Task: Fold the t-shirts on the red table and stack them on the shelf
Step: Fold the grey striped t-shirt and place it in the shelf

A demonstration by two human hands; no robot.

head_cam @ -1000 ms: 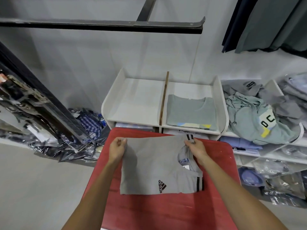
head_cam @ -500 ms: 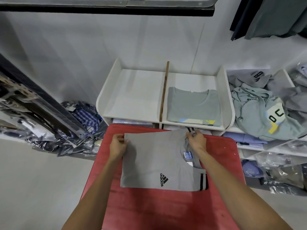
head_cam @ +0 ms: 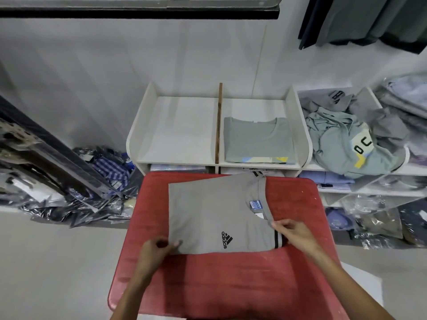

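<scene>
My left hand (head_cam: 155, 249) pinches the near left corner of the grey t-shirt (head_cam: 215, 211), lying folded on the red table (head_cam: 231, 285); my right hand (head_cam: 291, 232) pinches its near right edge by the striped cuff. It looks light and limp, so I'd keep hold of both corners.

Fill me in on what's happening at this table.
A person is folding a grey Adidas t-shirt on the red table. The left hand pinches its near left corner and the right hand grips the near right edge by the striped sleeve. One folded green t-shirt already lies in the white shelf's right compartment.
</scene>
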